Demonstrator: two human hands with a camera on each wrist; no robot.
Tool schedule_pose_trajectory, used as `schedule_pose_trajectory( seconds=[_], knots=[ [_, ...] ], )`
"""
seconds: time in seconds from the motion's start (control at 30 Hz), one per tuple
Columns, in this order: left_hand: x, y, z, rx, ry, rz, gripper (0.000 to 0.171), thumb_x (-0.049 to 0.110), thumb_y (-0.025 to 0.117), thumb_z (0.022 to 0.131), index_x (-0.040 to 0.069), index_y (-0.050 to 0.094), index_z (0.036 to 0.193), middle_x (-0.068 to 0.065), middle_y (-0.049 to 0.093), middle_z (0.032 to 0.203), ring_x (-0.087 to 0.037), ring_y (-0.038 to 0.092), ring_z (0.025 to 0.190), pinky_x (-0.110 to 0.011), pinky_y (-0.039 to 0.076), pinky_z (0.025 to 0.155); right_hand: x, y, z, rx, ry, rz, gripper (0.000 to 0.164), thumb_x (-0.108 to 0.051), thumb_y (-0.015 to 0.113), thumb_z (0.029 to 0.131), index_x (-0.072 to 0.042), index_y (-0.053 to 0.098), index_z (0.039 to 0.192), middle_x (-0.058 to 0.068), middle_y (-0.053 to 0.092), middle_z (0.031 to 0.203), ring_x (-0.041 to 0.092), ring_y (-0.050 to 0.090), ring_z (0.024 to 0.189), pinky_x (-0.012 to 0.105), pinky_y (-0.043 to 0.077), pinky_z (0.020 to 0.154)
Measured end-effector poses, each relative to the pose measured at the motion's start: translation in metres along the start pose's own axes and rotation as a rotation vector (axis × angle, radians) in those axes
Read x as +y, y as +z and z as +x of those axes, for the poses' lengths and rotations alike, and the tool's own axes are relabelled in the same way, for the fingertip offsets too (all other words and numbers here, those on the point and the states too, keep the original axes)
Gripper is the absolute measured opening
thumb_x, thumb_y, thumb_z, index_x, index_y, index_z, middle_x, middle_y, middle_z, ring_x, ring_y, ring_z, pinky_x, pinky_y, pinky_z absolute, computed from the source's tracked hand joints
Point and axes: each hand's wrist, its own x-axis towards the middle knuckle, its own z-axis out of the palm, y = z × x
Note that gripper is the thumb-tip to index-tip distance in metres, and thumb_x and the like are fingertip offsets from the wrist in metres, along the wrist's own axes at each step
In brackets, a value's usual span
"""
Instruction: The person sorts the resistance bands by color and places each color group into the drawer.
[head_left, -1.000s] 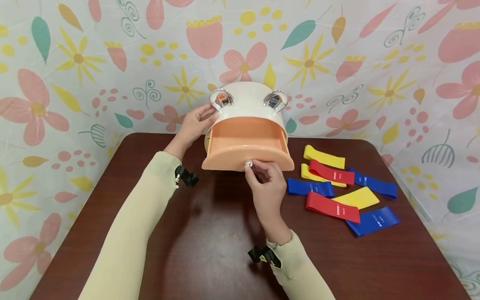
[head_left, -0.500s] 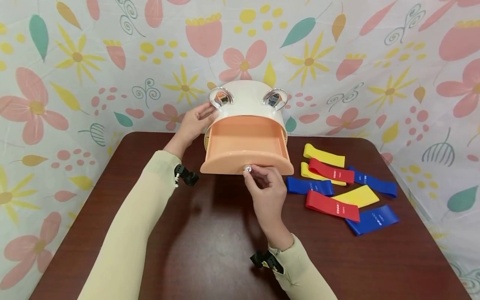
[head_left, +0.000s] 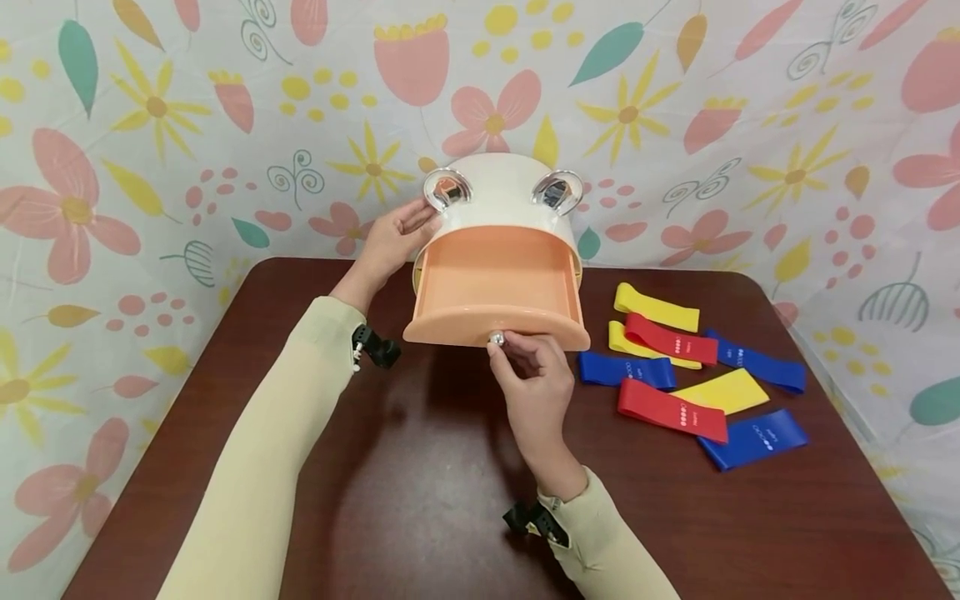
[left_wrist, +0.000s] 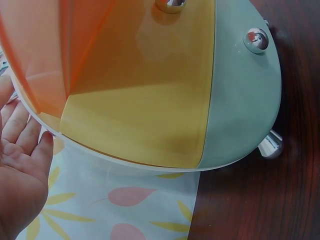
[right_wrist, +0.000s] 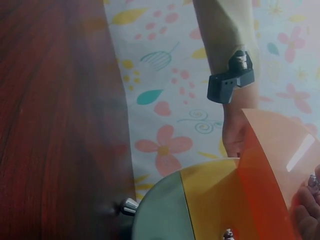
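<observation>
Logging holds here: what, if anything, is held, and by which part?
The orange drawer, by its silver knob, in the right grip; the left grip touches the white casing.

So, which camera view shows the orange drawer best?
The head view: the orange drawer shows its inside and most of its front. The left wrist catches a cropped part; the right wrist, its front at a slant, cut off.

The cabinet (head_left: 498,200), a rounded white shell with two shiny silver eyes (head_left: 447,190) on top, stands upright on silver feet (left_wrist: 271,145) on the tabletop (head_left: 412,508). Its orange top drawer (head_left: 457,325) is pulled out, a round silver knob (head_left: 496,337) on its curved front pinched by the right hand (head_left: 536,385). Beneath, the yellow drawer (left_wrist: 140,120) and, lowest, the pale green drawer (left_wrist: 240,95) sit closed. The left hand (head_left: 394,242) is at the shell's side.
</observation>
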Motion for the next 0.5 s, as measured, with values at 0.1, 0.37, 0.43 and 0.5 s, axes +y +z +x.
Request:
schedule_pose_trajectory(
  seconds=[0.1, 0.37, 0.43, 0.5],
  knots=[
    [0.0002, 0.0003, -0.0004, 0.001, 0.005, -0.008, 0.062, 0.021, 0.059, 0.103, 0.006, 0.036, 0.159, -0.015, 0.046, 0.160, -0.024, 0.042, 0.152, -0.037, 0.038, 0.124, 0.0016, 0.0007, -0.0001, -0.001, -0.010, -0.007, 0.019, 0.003, 0.080, 0.084, 0.008, 0.075, 0.101, 0.023, 0.065, 0.095, -0.009, 0.066, 0.088, 0.011, 0.058, 0.084],
    [0.0003, 0.0008, -0.0003, 0.017, 0.000, -0.005, 0.062, 0.021, 0.060, 0.103, 0.007, 0.037, 0.159, -0.015, 0.047, 0.160, -0.024, 0.042, 0.152, -0.037, 0.038, 0.124, 0.0019, 0.0016, 0.0004, -0.014, -0.032, -0.019, 0.019, 0.002, 0.080, 0.085, 0.007, 0.074, 0.102, 0.023, 0.066, 0.096, -0.008, 0.065, 0.089, 0.011, 0.058, 0.084],
    [0.0005, 0.0011, 0.0003, 0.019, 0.003, -0.012, 0.062, 0.021, 0.060, 0.103, 0.007, 0.037, 0.159, -0.015, 0.047, 0.160, -0.024, 0.043, 0.152, -0.037, 0.038, 0.124, 0.0020, 0.0011, 0.0008, -0.017, -0.038, -0.011, 0.019, 0.002, 0.080, 0.085, 0.008, 0.074, 0.102, 0.023, 0.066, 0.097, -0.008, 0.065, 0.090, 0.011, 0.058, 0.084],
    [0.0013, 0.0019, 0.0010, 0.017, 0.005, -0.016, 0.062, 0.021, 0.060, 0.103, 0.007, 0.037, 0.159, -0.016, 0.047, 0.160, -0.024, 0.043, 0.152, -0.037, 0.038, 0.124, 0.0025, -0.0004, 0.0009, -0.016, -0.050, 0.001, 0.020, 0.003, 0.080, 0.084, 0.008, 0.074, 0.103, 0.023, 0.066, 0.098, -0.008, 0.065, 0.091, 0.011, 0.058, 0.085]
  ],
)
